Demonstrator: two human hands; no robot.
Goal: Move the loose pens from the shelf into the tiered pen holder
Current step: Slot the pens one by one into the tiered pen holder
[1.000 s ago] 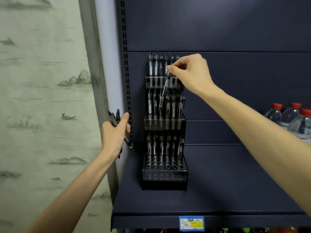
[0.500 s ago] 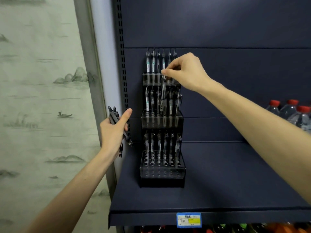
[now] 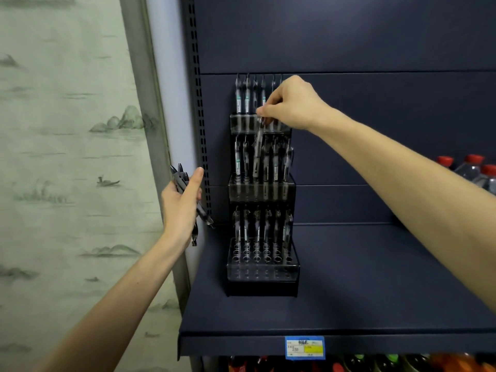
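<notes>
The pen holder (image 3: 261,210) is standing upright on the dark blue shelf (image 3: 349,291), near the shelf's left end and against the back panel. It is made of three clear tiers stepping up toward the back. Each tier is carrying a row of dark pens standing upright in its holes; the front rows of holes in the lowest tier are showing as open rings.

The right hand (image 3: 292,104) is reaching in from the right of the holder at the level of its top tier, with fingertips and thumb pinching the upper end of one pen (image 3: 258,150). That pen is hanging nearly upright in front of the top tier, its lower end reaching down among the pens of the middle tier; whether it is already sitting in a hole cannot be told.

The left hand (image 3: 181,208) is hovering just left of the holder, beside the perforated upright, gripping a bundle of pens (image 3: 188,200) whose ends are sticking out above and below the fist.

Well to the right of the holder, bottles with red caps (image 3: 472,170) are standing at the frame's edge. Below the holder, a blue and yellow price tag (image 3: 304,347) is sitting on the shelf's front lip.
</notes>
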